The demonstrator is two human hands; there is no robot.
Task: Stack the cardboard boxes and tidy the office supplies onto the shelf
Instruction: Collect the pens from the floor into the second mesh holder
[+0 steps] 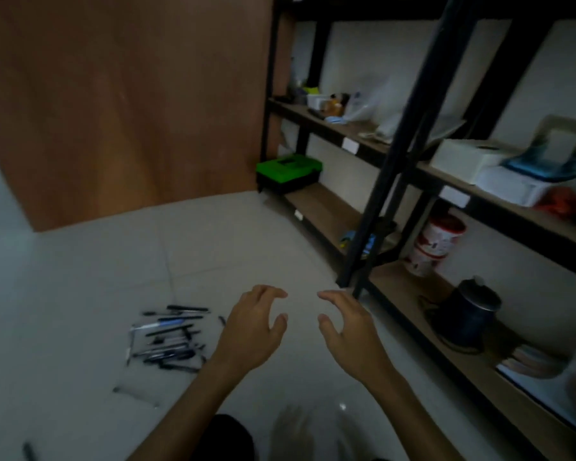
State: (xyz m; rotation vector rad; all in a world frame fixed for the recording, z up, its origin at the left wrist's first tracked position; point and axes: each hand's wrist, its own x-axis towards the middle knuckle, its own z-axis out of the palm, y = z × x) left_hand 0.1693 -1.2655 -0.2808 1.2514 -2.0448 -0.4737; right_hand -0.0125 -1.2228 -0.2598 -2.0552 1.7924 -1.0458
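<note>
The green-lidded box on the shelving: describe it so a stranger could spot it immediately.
Find the black metal shelving unit along the white wall. Follow its lowest wooden shelf to the far end, beside the brown wooden panel. There sits the black box with a bright green lid, the only vivid green thing there.

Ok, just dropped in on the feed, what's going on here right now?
A person is crouched or seated on the tiled floor beside a black metal shelf. Both the left hand and right hand hover open and empty, fingers curved toward each other. A loose pile of pens lies on the floor to the left, not yet picked up. No cardboard boxes are in view.
</note>
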